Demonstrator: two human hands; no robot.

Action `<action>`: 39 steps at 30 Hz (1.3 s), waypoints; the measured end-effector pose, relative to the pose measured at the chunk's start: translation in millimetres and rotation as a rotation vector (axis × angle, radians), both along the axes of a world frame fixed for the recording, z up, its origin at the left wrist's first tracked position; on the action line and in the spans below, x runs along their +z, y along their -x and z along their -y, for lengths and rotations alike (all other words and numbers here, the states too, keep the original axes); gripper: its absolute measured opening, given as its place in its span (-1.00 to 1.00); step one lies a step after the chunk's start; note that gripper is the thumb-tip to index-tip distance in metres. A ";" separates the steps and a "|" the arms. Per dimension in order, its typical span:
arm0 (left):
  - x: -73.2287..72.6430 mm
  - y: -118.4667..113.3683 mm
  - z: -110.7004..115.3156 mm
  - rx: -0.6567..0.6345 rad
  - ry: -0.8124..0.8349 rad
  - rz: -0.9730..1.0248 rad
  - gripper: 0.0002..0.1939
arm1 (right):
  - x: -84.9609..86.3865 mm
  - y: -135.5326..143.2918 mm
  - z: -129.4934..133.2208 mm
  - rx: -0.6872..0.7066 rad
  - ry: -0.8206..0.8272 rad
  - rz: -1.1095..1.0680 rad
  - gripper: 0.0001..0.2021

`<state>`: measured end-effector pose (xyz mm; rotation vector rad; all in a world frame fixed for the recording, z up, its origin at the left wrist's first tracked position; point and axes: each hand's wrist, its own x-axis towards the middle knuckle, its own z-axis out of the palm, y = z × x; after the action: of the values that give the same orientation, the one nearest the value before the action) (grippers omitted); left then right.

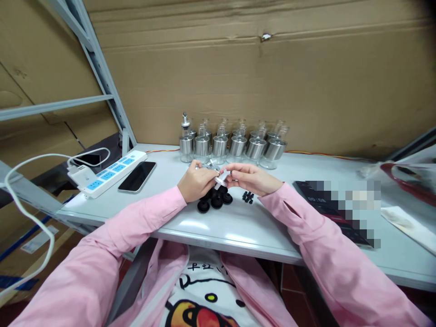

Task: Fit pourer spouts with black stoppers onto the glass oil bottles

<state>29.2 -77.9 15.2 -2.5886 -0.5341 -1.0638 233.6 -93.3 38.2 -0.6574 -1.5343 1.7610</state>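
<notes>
In front of the bottles, my left hand [198, 182] and my right hand [251, 177] meet, fingers closed. Between their fingertips they hold a silvery pourer spout [222, 179] with a round flange, tilted; the fingers cover part of it. Just beneath lie several round black stoppers [215, 202], partly hidden by my hands. To their right, close under my right wrist, is a cluster of small black caps [248, 197]. Behind my fingers, more silvery parts [214, 162] show in part.
Several glass bottles with steel sleeves [237, 146] stand in rows at the back; the front left one carries a pourer [185, 121]. A phone [138, 177] and a power strip [114, 175] lie left. On the right are a tablet-like screen [327, 204], partly pixelated, and a plastic bag [408, 177].
</notes>
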 end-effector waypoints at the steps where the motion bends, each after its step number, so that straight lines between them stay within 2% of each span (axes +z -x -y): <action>1: -0.1 0.3 -0.6 -0.005 0.014 0.012 -0.74 | 0.4 0.9 0.5 -0.007 -0.006 -0.012 -0.71; 5: 2.3 2.3 -0.8 0.000 0.133 0.031 -0.68 | 4.3 1.3 2.0 -0.049 -0.038 -0.044 -0.70; 8: 6.4 3.7 0.4 -0.006 0.217 -0.051 -0.66 | 7.8 -1.4 1.5 -0.110 -0.051 -0.041 -0.72; 16: 10.4 4.7 0.6 0.011 0.209 -0.319 -0.78 | 9.0 -5.1 -4.4 -0.181 0.025 -0.146 -0.78; 24: 10.7 3.8 1.4 0.025 0.266 -0.379 -0.76 | 3.9 -7.4 -9.1 -0.170 0.081 -0.128 -0.82; 31: 7.8 3.2 1.0 -0.011 0.324 -0.255 -0.77 | 3.7 -8.2 -9.2 -0.184 0.133 -0.106 -0.81; 39: 0.8 3.2 -5.1 0.077 0.227 0.049 -0.82 | 0.2 -2.2 -4.6 -0.140 0.256 -0.061 -0.82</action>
<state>26.1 -72.8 16.0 -2.7140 -0.8027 -1.1013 235.8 -88.6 38.4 -0.8076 -1.2026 1.8674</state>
